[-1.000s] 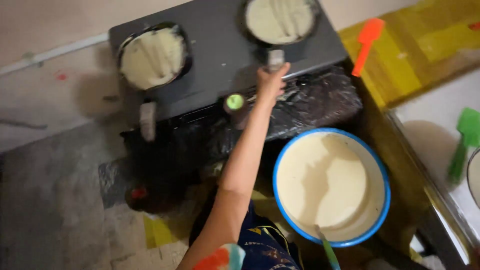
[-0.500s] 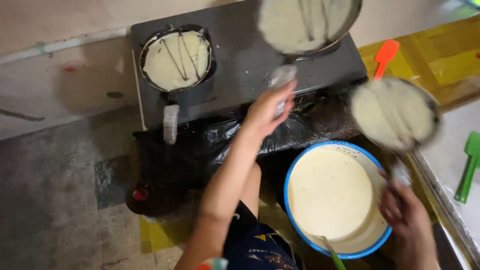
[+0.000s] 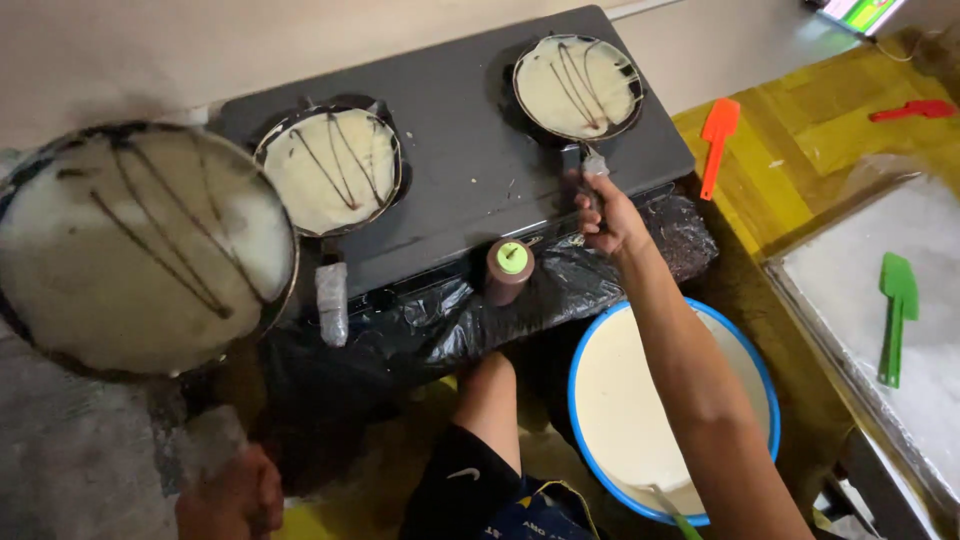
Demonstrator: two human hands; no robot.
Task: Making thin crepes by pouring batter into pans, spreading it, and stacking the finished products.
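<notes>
Pale batter streaked with dark lines coats the raised pan, held up at the left of the view, tilted toward the camera. The left hand holds it from below; its grip looks clenched on the wrapped handle, though blur there makes this hard to confirm. The right hand is clenched on the handle of the far pan, which sits on the dark stove. A middle pan rests on the left burner, untouched. A brown squeeze bottle stands at the stove's front edge, and the blue-rimmed batter bowl sits below. Judging from this, the step is cooking coated pans; the raised one wants a free burner next.
</notes>
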